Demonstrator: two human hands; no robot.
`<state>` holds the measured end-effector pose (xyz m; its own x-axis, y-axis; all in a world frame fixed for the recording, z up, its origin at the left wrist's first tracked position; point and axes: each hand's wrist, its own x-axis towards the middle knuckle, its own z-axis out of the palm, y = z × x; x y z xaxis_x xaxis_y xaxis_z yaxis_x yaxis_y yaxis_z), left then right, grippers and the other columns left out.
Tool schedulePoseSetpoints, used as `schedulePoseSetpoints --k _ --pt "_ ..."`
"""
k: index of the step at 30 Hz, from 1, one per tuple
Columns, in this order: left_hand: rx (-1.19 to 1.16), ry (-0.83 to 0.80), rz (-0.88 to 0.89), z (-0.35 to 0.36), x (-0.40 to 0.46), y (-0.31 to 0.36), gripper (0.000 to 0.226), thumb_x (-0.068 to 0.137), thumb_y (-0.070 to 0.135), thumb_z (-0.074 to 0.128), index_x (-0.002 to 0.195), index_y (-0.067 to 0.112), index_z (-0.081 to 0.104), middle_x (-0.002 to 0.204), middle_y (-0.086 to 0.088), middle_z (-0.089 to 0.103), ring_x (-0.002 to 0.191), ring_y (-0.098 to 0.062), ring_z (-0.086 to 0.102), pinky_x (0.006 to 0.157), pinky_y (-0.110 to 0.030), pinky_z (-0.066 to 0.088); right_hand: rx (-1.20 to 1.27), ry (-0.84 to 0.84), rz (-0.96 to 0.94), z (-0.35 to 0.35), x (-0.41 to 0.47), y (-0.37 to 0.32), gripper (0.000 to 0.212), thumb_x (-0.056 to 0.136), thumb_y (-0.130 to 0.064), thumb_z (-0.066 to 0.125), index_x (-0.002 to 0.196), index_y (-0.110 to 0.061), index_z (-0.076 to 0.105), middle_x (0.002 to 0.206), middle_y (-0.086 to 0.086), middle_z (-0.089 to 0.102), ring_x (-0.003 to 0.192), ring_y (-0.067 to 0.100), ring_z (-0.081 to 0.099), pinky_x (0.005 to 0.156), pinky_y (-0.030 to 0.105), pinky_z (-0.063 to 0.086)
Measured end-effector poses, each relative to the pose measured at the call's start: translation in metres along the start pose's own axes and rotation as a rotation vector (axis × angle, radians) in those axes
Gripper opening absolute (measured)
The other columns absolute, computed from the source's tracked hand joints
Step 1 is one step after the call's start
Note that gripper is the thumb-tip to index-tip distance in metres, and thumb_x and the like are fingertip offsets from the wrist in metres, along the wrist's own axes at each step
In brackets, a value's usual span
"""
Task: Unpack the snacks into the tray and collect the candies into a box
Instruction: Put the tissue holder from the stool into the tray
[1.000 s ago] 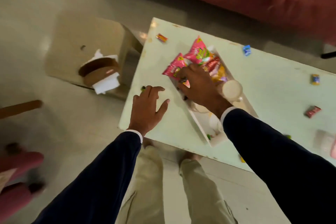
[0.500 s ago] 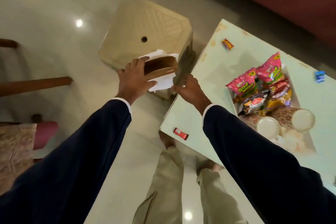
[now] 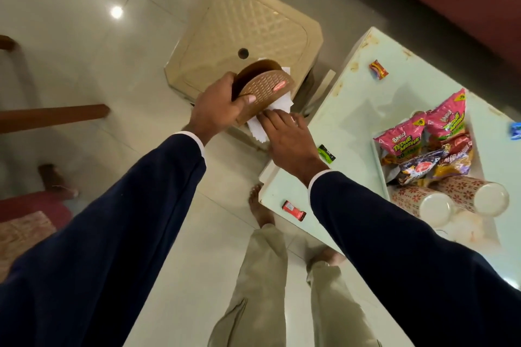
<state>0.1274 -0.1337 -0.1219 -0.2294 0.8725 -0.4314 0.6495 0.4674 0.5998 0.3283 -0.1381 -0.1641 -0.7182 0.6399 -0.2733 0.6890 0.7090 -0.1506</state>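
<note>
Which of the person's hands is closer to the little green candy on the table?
Right. The right hand lies just beside the green candy, touching white napkins; the left hand grips the brown holder farther off, over the stool.

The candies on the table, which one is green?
The green candy beside the right hand. The other three loose candies are red or blue.
</note>
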Motion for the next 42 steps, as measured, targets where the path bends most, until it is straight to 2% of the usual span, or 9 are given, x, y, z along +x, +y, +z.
schedulePoseSetpoints --k 9,15,22,25,29,33,37,39,42 --pt "-0.253 0.367 -0.083 -0.016 -0.030 -0.022 0.053 0.091 0.047 0.068 0.130 0.015 0.053 0.115 0.006 0.063 0.103 -0.010 0.062 0.072 -0.007 0.049 -0.205 0.031 -0.038 0.000 0.026 0.009 0.078 0.075 -0.017 0.076 0.146 -0.009 0.043 0.130 0.010 0.055 0.113 0.033 0.056 0.099 0.049 0.046" --pt "-0.201 0.362 -0.124 -0.014 -0.061 -0.049 0.056 0.088 0.057 0.068 0.127 0.019 0.054 0.115 0.003 0.066 0.103 -0.015 0.065 0.082 -0.029 0.057 -0.182 0.058 -0.192 0.001 0.026 0.025 0.054 0.082 -0.012 0.073 0.131 -0.012 0.053 0.144 0.010 0.052 0.131 0.033 0.050 0.110 0.052 0.037" --pt "-0.218 0.394 -0.156 0.002 -0.088 -0.053 0.054 0.088 0.053 0.070 0.126 0.019 0.054 0.114 0.003 0.066 0.103 -0.017 0.065 0.084 -0.038 0.060 -0.082 0.032 -0.243 -0.014 0.026 0.030 0.037 0.078 -0.006 0.079 0.113 -0.009 0.068 0.114 0.012 0.071 0.104 0.035 0.067 0.087 0.043 0.052" --pt "-0.214 0.390 -0.128 0.005 -0.093 -0.048 0.051 0.089 0.048 0.071 0.126 0.017 0.055 0.112 0.005 0.063 0.103 -0.016 0.064 0.081 -0.033 0.060 0.258 0.085 -0.050 -0.027 0.020 0.032 0.019 0.085 -0.005 0.065 0.103 -0.012 0.060 0.092 0.011 0.069 0.080 0.034 0.062 0.065 0.033 0.042" --pt "-0.196 0.363 -0.136 0.011 -0.096 -0.043 0.051 0.088 0.049 0.070 0.126 0.020 0.055 0.113 0.004 0.065 0.103 -0.016 0.064 0.079 -0.029 0.056 0.982 0.112 0.371 -0.033 0.002 0.049 0.005 0.094 -0.007 0.050 0.093 -0.006 0.054 0.084 0.000 0.059 0.071 0.011 0.052 0.066 0.027 0.042" --pt "-0.136 0.339 -0.102 0.018 -0.100 -0.033 0.051 0.087 0.048 0.071 0.126 0.019 0.055 0.114 0.002 0.064 0.100 -0.014 0.061 0.076 -0.015 0.048 1.386 0.051 0.595 -0.032 -0.019 0.069 0.027 0.092 -0.022 0.067 0.114 -0.007 0.067 0.111 0.009 0.072 0.103 0.020 0.069 0.089 0.045 0.059" --pt "-0.031 0.214 -0.045 0.029 -0.106 -0.010 0.050 0.084 0.048 0.070 0.125 0.027 0.052 0.116 0.005 0.064 0.104 -0.023 0.062 0.087 -0.041 0.055 1.752 0.149 0.697 -0.040 -0.061 0.087 0.027 0.098 -0.013 0.063 0.125 -0.007 0.065 0.124 0.011 0.070 0.118 0.031 0.066 0.101 0.054 0.053" --pt "-0.005 0.124 0.020 0.039 -0.109 0.009 0.050 0.081 0.048 0.071 0.125 0.031 0.053 0.117 0.006 0.065 0.106 -0.023 0.063 0.091 -0.046 0.055 1.796 0.265 0.720 -0.053 -0.091 0.098 0.031 0.097 -0.015 0.063 0.126 -0.005 0.065 0.126 0.015 0.070 0.120 0.035 0.065 0.101 0.058 0.051" --pt "-0.048 -0.032 0.101 0.059 -0.112 0.041 0.051 0.080 0.043 0.076 0.125 0.031 0.055 0.116 0.008 0.066 0.106 -0.016 0.064 0.094 -0.044 0.056 1.428 0.492 0.694 -0.090 -0.138 0.110 0.017 0.095 -0.017 0.064 0.110 -0.015 0.073 0.109 0.003 0.075 0.105 0.024 0.069 0.087 0.048 0.058"
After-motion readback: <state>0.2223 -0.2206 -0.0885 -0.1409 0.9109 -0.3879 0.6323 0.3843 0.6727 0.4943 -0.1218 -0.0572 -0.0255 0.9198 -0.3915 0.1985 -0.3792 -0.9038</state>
